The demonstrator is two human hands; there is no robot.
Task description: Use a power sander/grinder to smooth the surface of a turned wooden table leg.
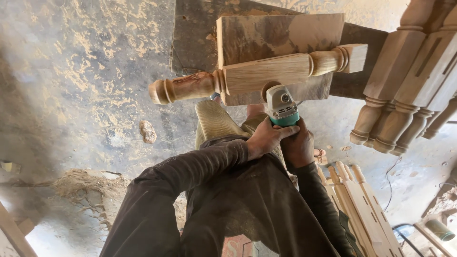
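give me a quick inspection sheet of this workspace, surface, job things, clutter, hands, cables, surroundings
surface: concrete floor, strewn with sawdust.
job's things: turned wooden leg lies across a wooden block; angle grinder has its disc at the leg's underside edge.
clutter: stone on the floor; sawdust heap lower left.
hands: left hand and right hand both wrapped around the grinder's body.
cables: thin dark cord on the floor at right; the grinder's own lead is not seen.
surroundings: stacked turned legs at right, paler leg blanks lower right.
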